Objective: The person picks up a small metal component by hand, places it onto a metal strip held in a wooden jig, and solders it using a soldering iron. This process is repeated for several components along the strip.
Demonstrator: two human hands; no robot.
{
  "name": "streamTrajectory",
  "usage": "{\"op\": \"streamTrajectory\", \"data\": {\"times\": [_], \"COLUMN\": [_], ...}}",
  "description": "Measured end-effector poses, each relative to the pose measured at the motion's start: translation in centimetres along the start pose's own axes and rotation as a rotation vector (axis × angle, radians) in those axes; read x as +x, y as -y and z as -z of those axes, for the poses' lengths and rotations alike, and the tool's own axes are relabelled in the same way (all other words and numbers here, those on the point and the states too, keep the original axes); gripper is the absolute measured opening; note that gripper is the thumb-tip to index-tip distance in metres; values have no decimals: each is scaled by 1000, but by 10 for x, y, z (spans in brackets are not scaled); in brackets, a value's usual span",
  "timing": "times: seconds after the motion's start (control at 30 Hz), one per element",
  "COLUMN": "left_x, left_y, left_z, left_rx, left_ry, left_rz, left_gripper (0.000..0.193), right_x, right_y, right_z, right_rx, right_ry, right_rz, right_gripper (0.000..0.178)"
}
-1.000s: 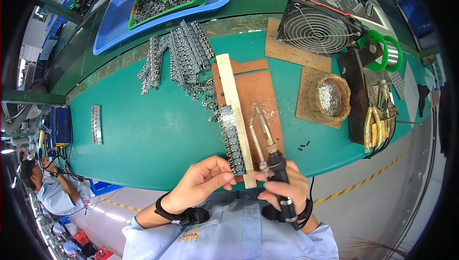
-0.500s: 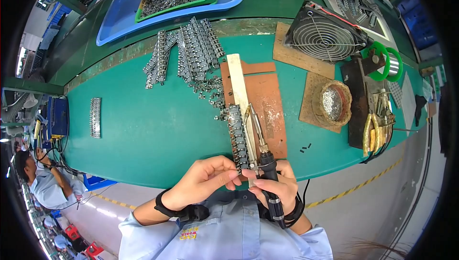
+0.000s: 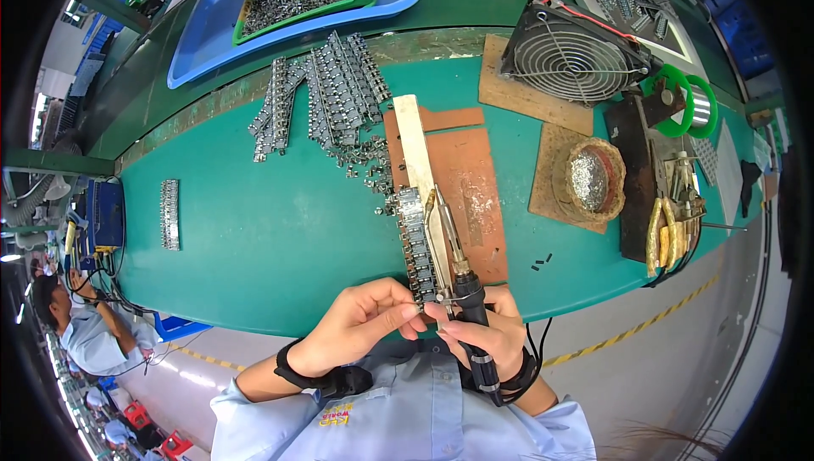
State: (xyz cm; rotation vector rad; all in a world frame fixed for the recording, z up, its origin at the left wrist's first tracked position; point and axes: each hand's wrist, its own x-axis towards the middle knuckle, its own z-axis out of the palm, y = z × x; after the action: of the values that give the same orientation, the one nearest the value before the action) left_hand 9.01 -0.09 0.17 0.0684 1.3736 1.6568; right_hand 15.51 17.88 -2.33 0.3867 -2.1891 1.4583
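My right hand (image 3: pixel 496 334) is wrapped round a black-handled soldering iron (image 3: pixel 471 291). The iron's metal shaft points away from me, with a thin guide tube alongside. Under it, a strip of small metal-and-black parts (image 3: pixel 417 245) lies lengthwise against a pale wooden bar (image 3: pixel 414 143). At the strip's near end my left hand (image 3: pixel 369 317) has thumb and forefinger pinched together. What sits between those fingertips is too small to make out. The fingertips of both hands almost meet there. A brown board (image 3: pixel 475 206) lies beneath the bar.
Joined metal strips (image 3: pixel 339 92) and loose parts (image 3: pixel 369 160) lie beyond my left hand. One short strip (image 3: pixel 170 215) rests far left. Rightward are a fan (image 3: pixel 572 62), a round pot (image 3: pixel 591 177), a green solder spool (image 3: pixel 695 105) and a dark metal stand (image 3: pixel 632 198). A person (image 3: pixel 97 329) sits left.
The view has shifted slightly. Both hands hold nearly the same pose at the strip's near end, and the soldering iron is still in my right hand.
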Motion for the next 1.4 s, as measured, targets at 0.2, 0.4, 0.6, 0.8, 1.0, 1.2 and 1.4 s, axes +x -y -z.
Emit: {"op": "streamTrajectory", "data": {"times": [0.2,0.4,0.6,0.8,1.0,1.2,1.4], "left_x": [0,1,1,-1,0,0,2], "left_y": [0,-1,-2,-4,-6,-8,-6], "left_z": [0,1,3,-1,1,1,2], "left_rx": [20,31,30,21,20,19,24], "left_ry": [0,15,29,23,28,26,47], "left_rz": [-10,-7,-7,8,-9,-4,-1], "left_gripper": [11,12,15,14,14,11,13], "right_x": [-1,-1,-1,-2,-3,-24,-28], "right_y": [-1,0,2,2,9,22,36], "right_z": [2,1,1,1,6,30,78], "right_rx": [8,-9,0,4,161,411,-24], "right_ry": [10,13,8,-3,-34,-472,107], "right_rz": [3,4,0,1,-194,-329,-146], "right_gripper": [49,48,48,45,30,36,43]}}
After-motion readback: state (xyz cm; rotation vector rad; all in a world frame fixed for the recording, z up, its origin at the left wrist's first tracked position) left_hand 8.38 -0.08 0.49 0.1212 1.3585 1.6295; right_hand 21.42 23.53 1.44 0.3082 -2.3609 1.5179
